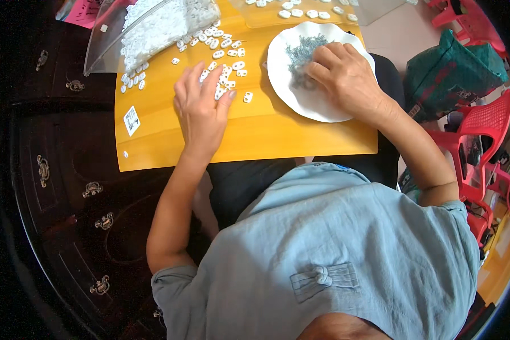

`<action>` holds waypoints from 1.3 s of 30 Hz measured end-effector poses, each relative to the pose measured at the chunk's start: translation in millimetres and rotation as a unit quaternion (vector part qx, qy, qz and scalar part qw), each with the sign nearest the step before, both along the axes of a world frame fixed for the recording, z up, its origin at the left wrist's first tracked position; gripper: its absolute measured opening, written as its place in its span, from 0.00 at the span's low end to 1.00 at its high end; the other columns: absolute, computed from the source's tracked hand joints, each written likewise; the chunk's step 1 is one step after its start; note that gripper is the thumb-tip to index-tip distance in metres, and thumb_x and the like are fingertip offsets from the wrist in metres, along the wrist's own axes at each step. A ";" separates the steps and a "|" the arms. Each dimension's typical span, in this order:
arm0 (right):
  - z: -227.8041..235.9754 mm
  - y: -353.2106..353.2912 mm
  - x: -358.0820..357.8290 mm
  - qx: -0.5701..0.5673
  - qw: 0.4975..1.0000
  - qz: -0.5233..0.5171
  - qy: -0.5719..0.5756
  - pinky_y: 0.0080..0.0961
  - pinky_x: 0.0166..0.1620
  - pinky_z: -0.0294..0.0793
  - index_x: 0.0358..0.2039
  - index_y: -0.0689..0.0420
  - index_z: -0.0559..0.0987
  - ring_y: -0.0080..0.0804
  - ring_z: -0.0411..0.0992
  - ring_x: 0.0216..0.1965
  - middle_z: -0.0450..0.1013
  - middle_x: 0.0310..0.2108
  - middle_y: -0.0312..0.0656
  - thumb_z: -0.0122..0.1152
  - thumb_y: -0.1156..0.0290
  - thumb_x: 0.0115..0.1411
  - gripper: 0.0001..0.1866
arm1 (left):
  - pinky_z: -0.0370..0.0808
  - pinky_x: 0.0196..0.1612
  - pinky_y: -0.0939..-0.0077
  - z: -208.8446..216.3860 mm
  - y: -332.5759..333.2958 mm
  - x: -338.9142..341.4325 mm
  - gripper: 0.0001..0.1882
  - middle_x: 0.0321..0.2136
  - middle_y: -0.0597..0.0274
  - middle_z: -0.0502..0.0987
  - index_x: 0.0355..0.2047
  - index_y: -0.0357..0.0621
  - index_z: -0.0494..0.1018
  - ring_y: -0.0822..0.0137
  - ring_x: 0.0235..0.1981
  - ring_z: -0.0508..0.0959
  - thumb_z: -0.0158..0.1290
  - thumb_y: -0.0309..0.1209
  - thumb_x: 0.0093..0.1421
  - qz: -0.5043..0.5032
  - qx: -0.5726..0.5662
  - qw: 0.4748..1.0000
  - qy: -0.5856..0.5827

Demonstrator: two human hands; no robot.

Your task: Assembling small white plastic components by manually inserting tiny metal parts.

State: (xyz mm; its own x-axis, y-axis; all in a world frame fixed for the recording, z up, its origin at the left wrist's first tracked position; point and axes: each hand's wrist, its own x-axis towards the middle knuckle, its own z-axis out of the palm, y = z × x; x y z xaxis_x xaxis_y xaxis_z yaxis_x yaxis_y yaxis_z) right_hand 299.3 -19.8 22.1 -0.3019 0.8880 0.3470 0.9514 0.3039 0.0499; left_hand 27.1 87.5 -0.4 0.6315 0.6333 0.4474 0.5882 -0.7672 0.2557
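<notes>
White plate (311,106) — grey pieces (301,50) inside

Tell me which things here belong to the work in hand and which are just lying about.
Seemingly in use:
- loose white pieces, at the left hand
- thin grey pieces, at the right hand
- white plate holding them
- clear tub of more white pieces
- yellow work surface

Probably just around:
- green bag
- red chair
- dark drawers
</notes>
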 end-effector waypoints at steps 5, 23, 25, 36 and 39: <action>-3.4 -2.0 -6.7 0.005 1.000 0.026 0.014 0.34 0.49 0.71 0.36 0.56 0.80 0.39 0.71 0.44 0.73 0.39 0.44 0.64 0.74 0.51 0.10 | 0.66 0.48 0.60 15.6 -25.8 14.2 0.17 0.39 0.58 0.72 0.41 0.44 0.76 0.55 0.44 0.70 0.63 0.27 0.49 -0.036 0.004 0.997 -0.064; -8.8 -13.5 21.5 0.044 0.994 -0.001 0.103 0.34 0.43 0.68 0.31 0.56 0.78 0.39 0.71 0.39 0.72 0.32 0.40 0.64 0.77 0.48 0.07 | 0.65 0.41 0.60 26.0 -42.2 104.6 0.10 0.31 0.61 0.72 0.31 0.44 0.76 0.56 0.40 0.71 0.61 0.28 0.47 -0.139 0.033 0.990 -0.014; -8.9 -16.4 24.7 0.060 0.989 -0.004 0.135 0.34 0.42 0.68 0.31 0.56 0.78 0.39 0.71 0.39 0.72 0.31 0.40 0.64 0.77 0.48 0.08 | 0.66 0.41 0.60 26.6 -42.7 111.0 0.09 0.32 0.61 0.73 0.30 0.44 0.76 0.57 0.40 0.71 0.62 0.29 0.47 -0.139 0.030 0.989 0.049; -7.9 -36.7 32.3 0.138 0.963 -0.029 0.229 0.33 0.39 0.69 0.30 0.55 0.78 0.38 0.72 0.36 0.71 0.29 0.39 0.65 0.80 0.47 0.09 | 0.65 0.36 0.60 13.6 -41.3 132.0 0.04 0.27 0.62 0.72 0.24 0.44 0.73 0.58 0.36 0.72 0.58 0.27 0.49 -0.175 0.097 0.978 0.056; -8.4 -43.3 33.3 0.155 0.956 -0.031 0.247 0.32 0.39 0.69 0.30 0.55 0.77 0.39 0.72 0.35 0.71 0.29 0.39 0.65 0.80 0.47 0.09 | 0.65 0.36 0.60 12.5 -39.3 133.0 0.04 0.26 0.62 0.71 0.23 0.44 0.72 0.58 0.35 0.72 0.57 0.27 0.49 -0.177 0.109 0.976 0.058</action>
State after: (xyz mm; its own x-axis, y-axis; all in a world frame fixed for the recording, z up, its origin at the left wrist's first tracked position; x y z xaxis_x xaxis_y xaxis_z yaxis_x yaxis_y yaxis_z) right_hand 332.6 -63.0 13.7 0.0158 0.7300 0.6833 0.8979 0.2902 -0.3309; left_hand 160.1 48.1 12.2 0.8481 0.2640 0.4594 0.2919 -0.9564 0.0108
